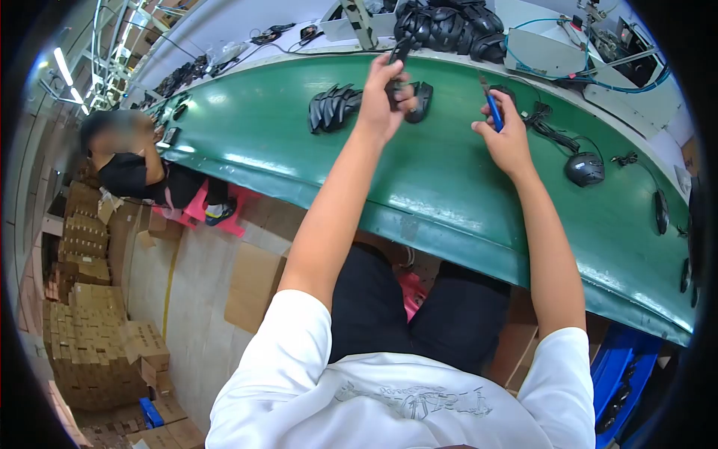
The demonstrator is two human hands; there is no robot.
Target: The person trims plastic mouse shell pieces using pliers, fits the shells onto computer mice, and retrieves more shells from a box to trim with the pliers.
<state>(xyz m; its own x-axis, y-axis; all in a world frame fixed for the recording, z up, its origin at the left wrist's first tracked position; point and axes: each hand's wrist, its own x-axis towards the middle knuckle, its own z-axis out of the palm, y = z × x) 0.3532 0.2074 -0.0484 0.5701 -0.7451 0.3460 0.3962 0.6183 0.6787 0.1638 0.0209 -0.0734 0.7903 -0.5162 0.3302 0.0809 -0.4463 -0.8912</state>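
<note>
My left hand (385, 101) is raised over the green work surface, its fingers closed on a black plastic part (401, 51) that points up and away; blur hides its exact shape. Just right of that hand lies a black mouse shell (422, 102). To its left, several curved black shells (331, 108) are nested in a row. My right hand (508, 138) is closed around blue-handled pliers (494, 112), their metal tip pointing away from me. Partly hidden behind the right fingers is another dark part (503, 93).
A black computer mouse (584, 169) with a coiled cable (552, 129) lies on the green surface (441, 172) to the right; a second mouse (661, 212) is farther right. Bagged black parts (449, 30) sit at the back. A co-worker (134, 161) sits at the left.
</note>
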